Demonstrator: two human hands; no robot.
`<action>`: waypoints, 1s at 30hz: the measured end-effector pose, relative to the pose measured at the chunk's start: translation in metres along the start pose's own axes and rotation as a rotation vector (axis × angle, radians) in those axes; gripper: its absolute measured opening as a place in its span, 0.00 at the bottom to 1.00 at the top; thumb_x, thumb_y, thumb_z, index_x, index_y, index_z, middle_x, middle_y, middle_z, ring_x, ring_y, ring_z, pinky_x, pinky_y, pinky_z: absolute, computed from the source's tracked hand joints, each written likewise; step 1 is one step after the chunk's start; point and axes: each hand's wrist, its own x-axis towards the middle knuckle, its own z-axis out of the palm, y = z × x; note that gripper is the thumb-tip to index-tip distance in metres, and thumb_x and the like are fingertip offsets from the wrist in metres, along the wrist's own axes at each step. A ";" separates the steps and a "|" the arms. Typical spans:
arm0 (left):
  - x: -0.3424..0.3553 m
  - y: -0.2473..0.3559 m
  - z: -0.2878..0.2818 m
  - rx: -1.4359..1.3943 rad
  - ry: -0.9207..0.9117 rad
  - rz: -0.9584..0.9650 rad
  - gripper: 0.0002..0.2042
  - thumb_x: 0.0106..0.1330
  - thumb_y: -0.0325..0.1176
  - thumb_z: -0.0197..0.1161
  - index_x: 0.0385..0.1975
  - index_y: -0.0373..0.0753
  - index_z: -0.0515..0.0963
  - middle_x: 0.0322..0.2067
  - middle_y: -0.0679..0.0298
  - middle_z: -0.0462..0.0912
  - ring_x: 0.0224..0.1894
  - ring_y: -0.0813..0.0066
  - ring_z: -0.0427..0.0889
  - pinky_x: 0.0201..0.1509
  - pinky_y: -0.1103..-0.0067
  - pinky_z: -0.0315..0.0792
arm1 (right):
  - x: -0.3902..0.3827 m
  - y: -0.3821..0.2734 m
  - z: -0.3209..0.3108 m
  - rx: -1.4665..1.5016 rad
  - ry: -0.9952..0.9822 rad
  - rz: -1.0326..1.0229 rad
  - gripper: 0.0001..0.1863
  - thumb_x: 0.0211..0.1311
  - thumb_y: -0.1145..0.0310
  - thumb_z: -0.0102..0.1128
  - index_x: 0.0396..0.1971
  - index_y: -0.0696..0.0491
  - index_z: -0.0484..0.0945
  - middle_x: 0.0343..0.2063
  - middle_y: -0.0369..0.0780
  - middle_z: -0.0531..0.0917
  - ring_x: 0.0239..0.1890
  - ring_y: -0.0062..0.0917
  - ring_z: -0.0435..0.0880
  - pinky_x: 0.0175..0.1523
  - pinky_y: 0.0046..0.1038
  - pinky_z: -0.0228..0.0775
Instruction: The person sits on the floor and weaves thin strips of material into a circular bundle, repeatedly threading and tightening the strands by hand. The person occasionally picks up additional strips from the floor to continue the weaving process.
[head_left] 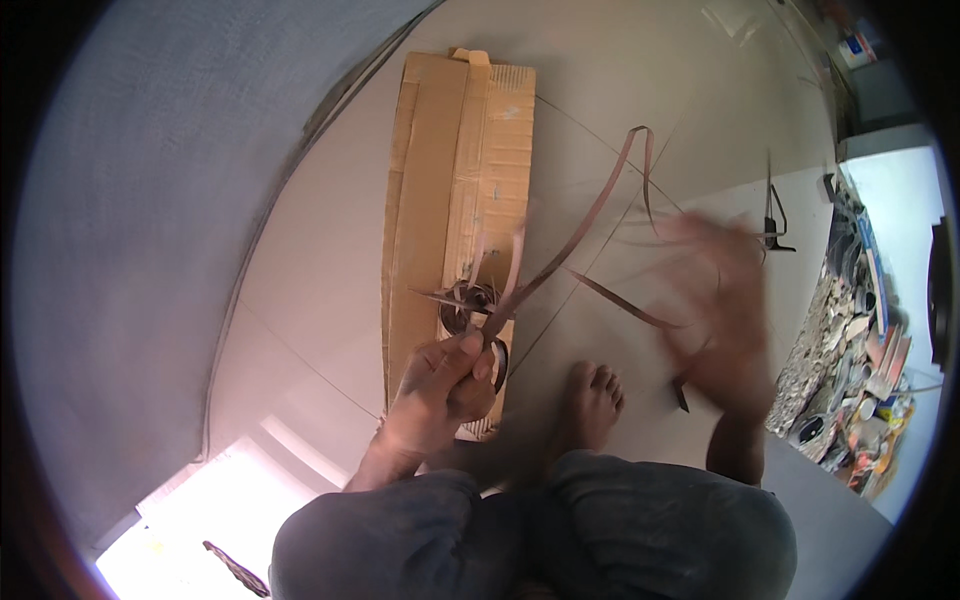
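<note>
My left hand (440, 395) is closed, thumb on top, around one end of a long, flat brown strip (590, 215). That strip runs up to the right, folds over at its top and drops toward my right hand (720, 310), which is smeared by motion. A second stretch of dark strip (625, 302) reaches the right hand's fingers; whether they grip it cannot be made out. Just beyond my left hand, a tangled coil of dark brown strips (468, 305) lies on a long, folded piece of cardboard (425, 170).
A dark tool with a thin upright spike (775, 235) stands on the tiled floor (330, 260) to the right. Further right lies a heap of rubble and mixed scraps (850, 370). A grey wall (150, 220) bounds the left. My bare foot (597, 400) is near the cardboard.
</note>
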 end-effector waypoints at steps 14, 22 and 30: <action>-0.019 0.000 -0.006 -0.056 -0.208 -0.010 0.19 0.79 0.45 0.48 0.28 0.39 0.69 0.14 0.75 0.55 0.15 0.85 0.53 0.21 0.81 0.47 | -0.021 -0.029 0.157 0.470 0.085 -0.223 0.19 0.55 0.70 0.63 0.47 0.57 0.74 0.31 0.39 0.78 0.26 0.30 0.79 0.29 0.34 0.73; -0.014 -0.003 -0.003 -0.049 -0.072 0.063 0.19 0.78 0.45 0.48 0.26 0.41 0.68 0.11 0.75 0.55 0.12 0.85 0.51 0.18 0.81 0.47 | -0.005 -0.044 0.128 0.173 0.139 -0.134 0.12 0.54 0.75 0.65 0.38 0.57 0.73 0.23 0.37 0.75 0.21 0.31 0.76 0.25 0.33 0.70; -0.020 -0.002 -0.024 -0.572 -0.245 0.281 0.17 0.81 0.41 0.39 0.29 0.42 0.67 0.10 0.79 0.53 0.08 0.87 0.48 0.12 0.82 0.43 | -0.042 -0.029 0.138 0.375 -0.080 0.040 0.07 0.64 0.71 0.61 0.34 0.55 0.72 0.21 0.40 0.77 0.21 0.35 0.80 0.26 0.36 0.71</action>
